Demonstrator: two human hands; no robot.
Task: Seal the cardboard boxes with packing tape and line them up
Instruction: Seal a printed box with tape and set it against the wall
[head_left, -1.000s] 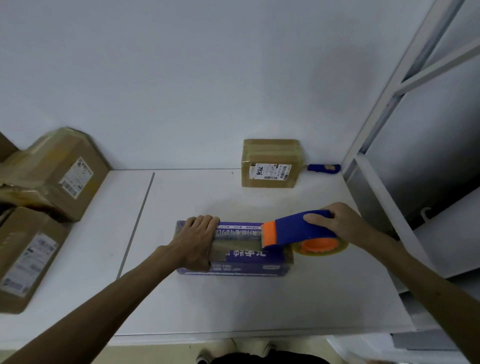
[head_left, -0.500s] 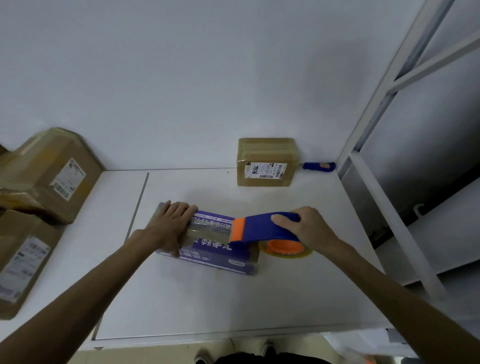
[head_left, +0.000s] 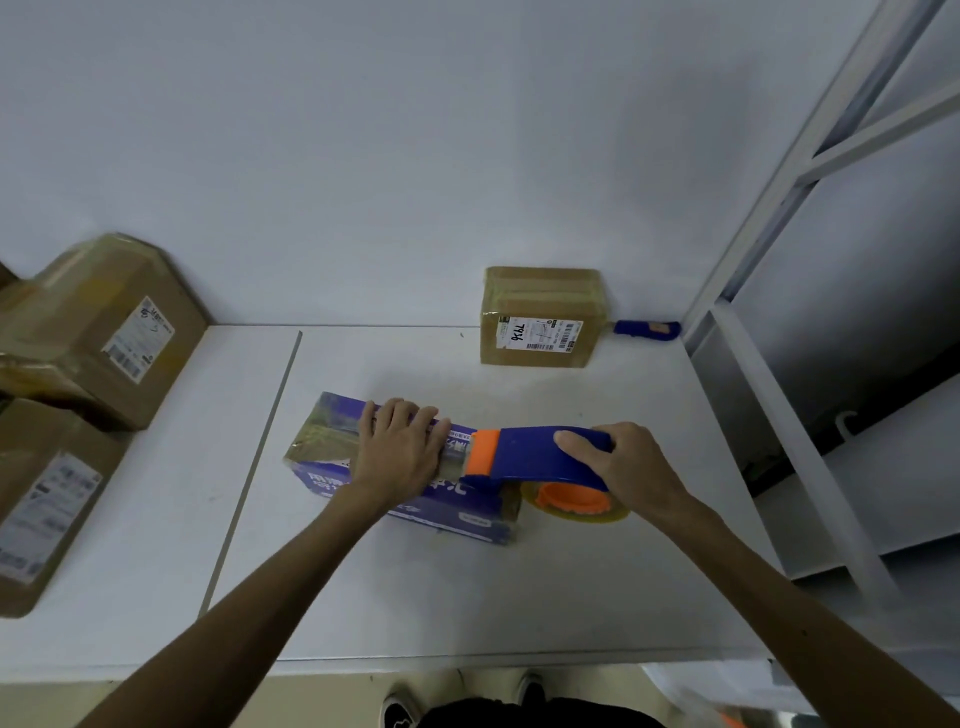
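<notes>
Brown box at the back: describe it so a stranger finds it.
On the white table, look right along the back wall. The brown box sits there beside a blue handle. Unlike the boxes piled at left, it stands alone.

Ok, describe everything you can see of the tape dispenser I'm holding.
The tape dispenser has a blue plastic body with an orange front piece and an orange hub carrying a roll of clear yellowish tape. It lies roughly level, its orange end on the purple box and pointing at the left hand; the roll hangs past the box's right end. The right hand grips the blue body, thumb pressed on its side.
</notes>
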